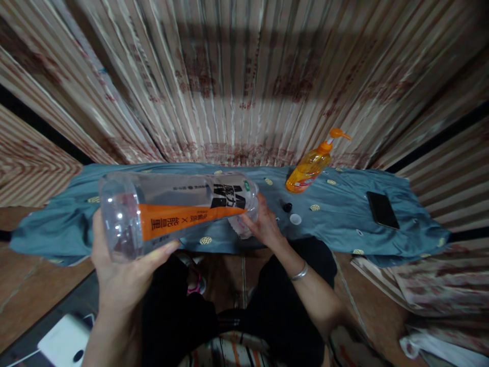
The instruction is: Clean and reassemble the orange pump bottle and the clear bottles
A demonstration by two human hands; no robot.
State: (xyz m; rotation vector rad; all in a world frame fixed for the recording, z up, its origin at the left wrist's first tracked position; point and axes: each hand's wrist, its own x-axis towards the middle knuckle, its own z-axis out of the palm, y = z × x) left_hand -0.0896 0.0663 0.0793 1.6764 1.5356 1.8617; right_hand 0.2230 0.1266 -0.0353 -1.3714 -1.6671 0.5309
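Note:
A large clear plastic drink bottle (183, 201) with an orange and black label lies nearly level in the air, its base at the left and its neck at the right. My left hand (122, 275) is wrapped round the base end, thumb along the near side. At the neck, my right hand (265, 227) is closed on a smaller clear plastic container (240, 227), mostly hidden behind the bottle and my fingers. Whether the bottle's mouth touches that container is hidden. Right of my right hand lie a small black cap (287, 207) and a whitish round lid (295, 219).
A blue-green patterned cloth (344, 224) covers the low table. An orange pump bottle (308, 168) stands at the back right; a black phone (382, 209) lies farther right. Striped curtains (237, 92) hang behind. A white device (64, 341) with a cable is at lower left.

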